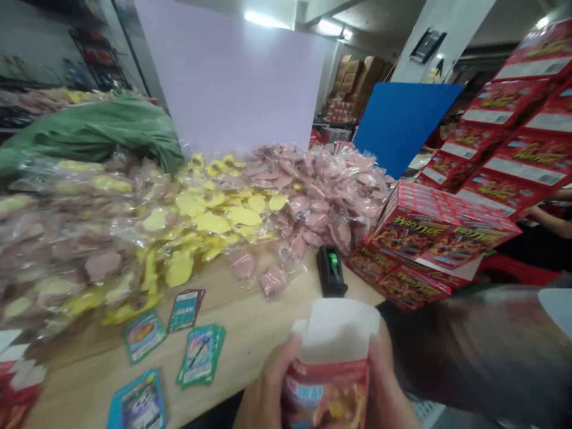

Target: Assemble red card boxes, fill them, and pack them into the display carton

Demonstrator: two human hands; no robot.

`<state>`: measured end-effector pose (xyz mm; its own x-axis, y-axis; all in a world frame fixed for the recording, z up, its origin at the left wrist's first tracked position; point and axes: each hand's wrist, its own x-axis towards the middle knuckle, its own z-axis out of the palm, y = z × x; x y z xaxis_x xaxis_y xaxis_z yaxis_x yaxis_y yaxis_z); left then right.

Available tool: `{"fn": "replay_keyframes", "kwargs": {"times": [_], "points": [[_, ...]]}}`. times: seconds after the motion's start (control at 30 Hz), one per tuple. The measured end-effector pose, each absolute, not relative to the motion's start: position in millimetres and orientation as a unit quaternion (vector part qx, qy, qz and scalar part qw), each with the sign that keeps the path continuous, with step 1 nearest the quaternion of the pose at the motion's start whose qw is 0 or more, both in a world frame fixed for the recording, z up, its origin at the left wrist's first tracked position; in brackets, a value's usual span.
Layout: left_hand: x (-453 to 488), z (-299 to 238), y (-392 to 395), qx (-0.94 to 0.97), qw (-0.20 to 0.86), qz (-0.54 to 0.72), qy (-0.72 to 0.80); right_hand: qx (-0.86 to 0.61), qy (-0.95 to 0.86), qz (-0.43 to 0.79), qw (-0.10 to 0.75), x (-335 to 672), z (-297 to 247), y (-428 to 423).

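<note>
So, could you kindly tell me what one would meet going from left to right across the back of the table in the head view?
Green cloth sack → yellow shapes in clear bags → pink shapes in clear bags → red printed boxes

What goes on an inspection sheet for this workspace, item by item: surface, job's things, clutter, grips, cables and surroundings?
Surface: light wooden table.
Job's things: red printed packet with a white top part, held upright; trading cards lie loose on the table.
Clutter: clear bags of pink shapes and yellow shapes heaped on the table; black tape dispenser; stacked red printed boxes.
Grips: left hand and right hand hold the packet from both sides.
Cables: nothing seen.
Surroundings: green sack, white board, blue board, cardboard cartons, a co-worker's arm.
</note>
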<state>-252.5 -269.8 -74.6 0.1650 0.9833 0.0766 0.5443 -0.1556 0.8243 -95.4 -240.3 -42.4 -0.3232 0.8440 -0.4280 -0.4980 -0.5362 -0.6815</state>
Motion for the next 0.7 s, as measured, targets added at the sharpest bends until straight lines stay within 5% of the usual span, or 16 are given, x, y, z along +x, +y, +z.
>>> {"fn": "replay_keyframes", "kwargs": {"times": [0.37,0.53,0.7], "points": [[-256,-94,-267,0.580,0.427,0.391,0.573,-0.429,-0.212,0.773,0.416,-94,-65,-218],[-260,-116,-257,0.524,0.533,0.408,0.525,-0.414,-0.460,0.742,0.257,-86,-69,-207],[-258,-128,-270,0.484,0.547,0.426,0.534,-0.410,-0.682,0.583,0.163,-86,-60,-203]]}}
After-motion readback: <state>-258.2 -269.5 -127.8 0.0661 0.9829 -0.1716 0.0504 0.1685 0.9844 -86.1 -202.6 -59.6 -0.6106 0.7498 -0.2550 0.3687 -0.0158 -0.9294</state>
